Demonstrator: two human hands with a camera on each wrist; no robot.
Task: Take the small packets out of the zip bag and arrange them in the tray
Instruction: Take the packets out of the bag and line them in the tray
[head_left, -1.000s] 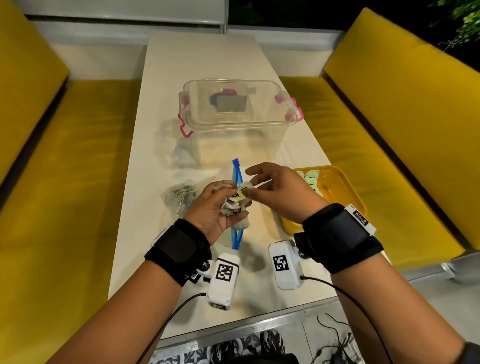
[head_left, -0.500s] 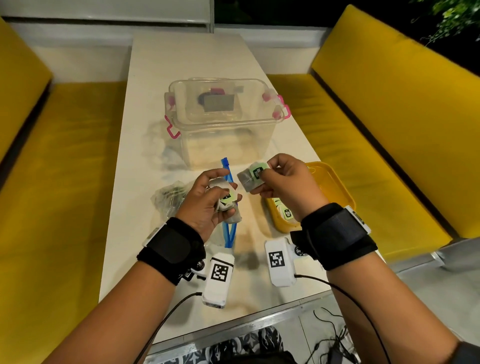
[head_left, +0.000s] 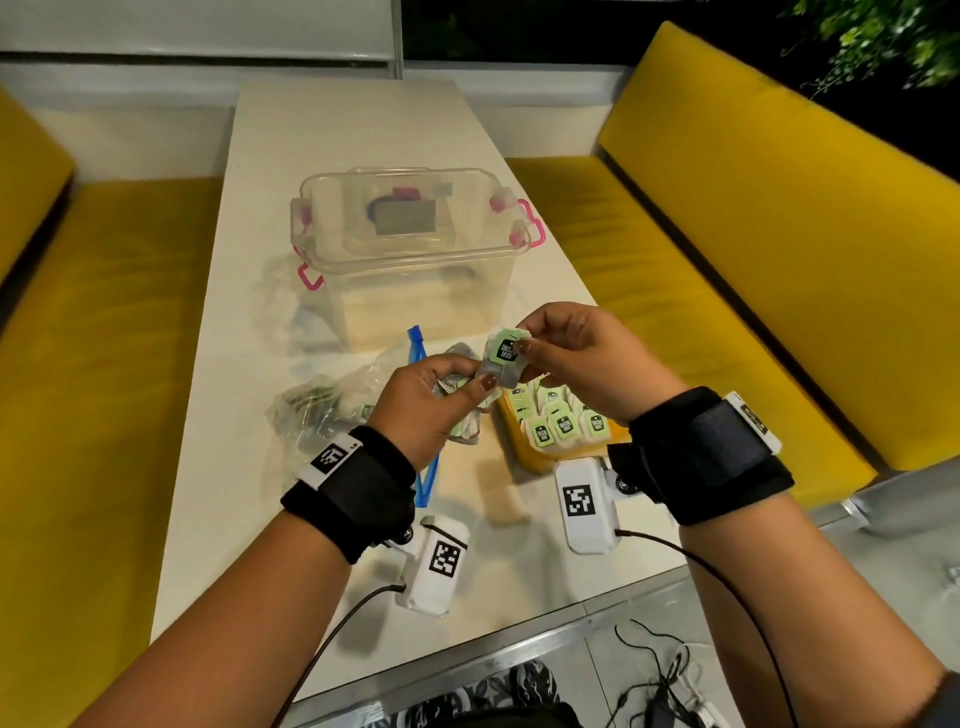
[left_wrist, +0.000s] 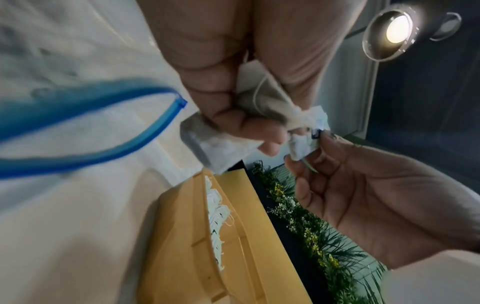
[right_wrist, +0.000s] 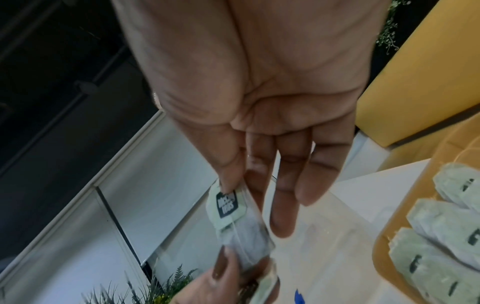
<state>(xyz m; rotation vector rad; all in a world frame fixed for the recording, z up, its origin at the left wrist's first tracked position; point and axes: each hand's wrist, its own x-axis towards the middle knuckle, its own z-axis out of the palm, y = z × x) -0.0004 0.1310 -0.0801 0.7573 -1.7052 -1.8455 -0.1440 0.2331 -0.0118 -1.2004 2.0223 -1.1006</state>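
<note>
My right hand (head_left: 524, 345) pinches a small packet (head_left: 503, 358) by its green tag (right_wrist: 226, 207), thumb against forefinger, above the table. My left hand (head_left: 467, 384) grips a bunch of several more packets (left_wrist: 207, 142), and its thumb (right_wrist: 223, 265) also presses the lower end of the raised packet. The yellow tray (head_left: 519, 457) lies just below and right of the hands, with several packets (head_left: 563, 423) lined up inside. Left of my left hand sits the crumpled clear zip bag (head_left: 317, 410), its blue zip strip (head_left: 418, 348) lying open.
A clear lidded plastic box (head_left: 410, 249) with pink latches stands behind the hands on the white table (head_left: 218, 364). Yellow benches (head_left: 727, 260) run along both sides. The tray sits close to the table's right edge. Cables trail from both wrist cameras.
The right hand pulled one packet out of the left hand's bunch and apart. Now the hands are together again, higher, with the left thumb on that packet's lower end.
</note>
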